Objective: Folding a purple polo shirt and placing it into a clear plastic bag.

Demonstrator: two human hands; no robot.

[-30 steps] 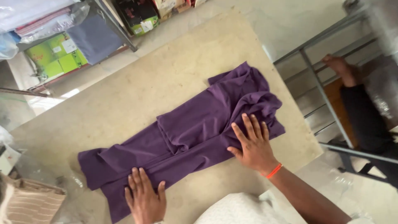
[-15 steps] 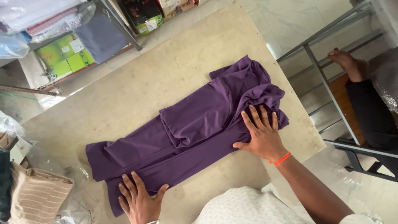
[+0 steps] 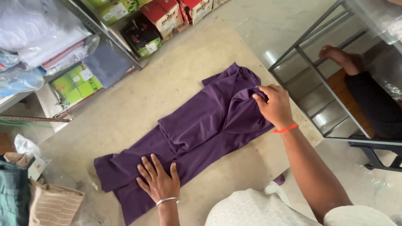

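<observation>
Head | purple garment (image 3: 197, 125) long axis lower-left to upper-right (partly folded) | left hand (image 3: 161, 182) fingers spread | right hand (image 3: 276, 106) pinching fabric

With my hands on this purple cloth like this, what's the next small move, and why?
Probably draw the right hand toward the middle, folding over the bunched end of the purple garment it pinches, since the left hand lies flat pinning the other end.

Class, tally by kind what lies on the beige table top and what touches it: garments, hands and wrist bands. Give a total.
Purple garment: 1
Hands on it: 2, left hand pressed flat, right hand gripping a fold
Wrist bands: 2, silver bangle, orange band
Total: 5
</observation>
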